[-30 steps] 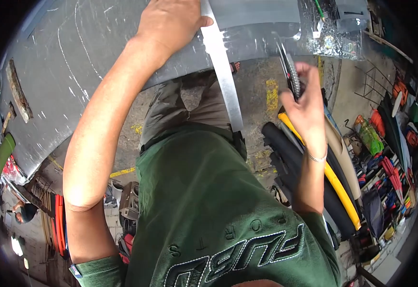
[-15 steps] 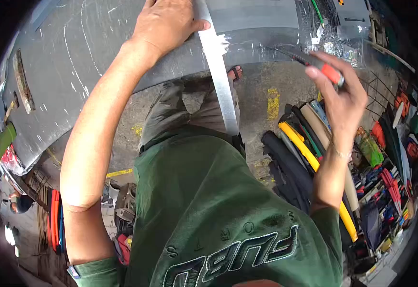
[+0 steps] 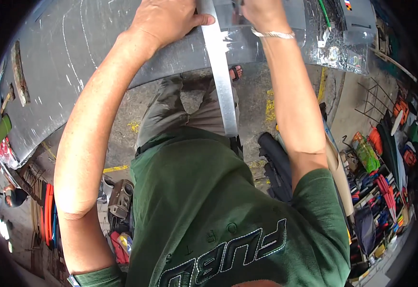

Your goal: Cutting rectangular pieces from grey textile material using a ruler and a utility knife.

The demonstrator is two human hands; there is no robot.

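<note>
A long metal straightedge (image 3: pixel 223 86) runs from the upper edge over the dark sheet-covered table (image 3: pixel 108 43) and out past its near edge toward my waist. My left hand (image 3: pixel 168 16) lies flat at the straightedge's left side, pressing down, its thumb stretched across the metal; the upper edge cuts off its fingertips. To the right of the straightedge, my right hand (image 3: pixel 264 14) is low over clear plastic sheeting (image 3: pixel 293 21). Its closed fingers are smeared by motion and partly out of view. The orange-banded knife it carried is mostly hidden now.
On the table's right end are a green pencil (image 3: pixel 324 12) and crumpled clear plastic (image 3: pixel 343 60). A wooden piece (image 3: pixel 20 74) lies on the left. Rolls of material (image 3: pixel 276 158) lean at my right, near a heap of coloured goods (image 3: pixel 381 201). Another person (image 3: pixel 15 196) is far left.
My right hand has moved from the right side, up and left, to beside the straightedge, taking the orange-banded knife along. My left hand and the straightedge have hardly moved.
</note>
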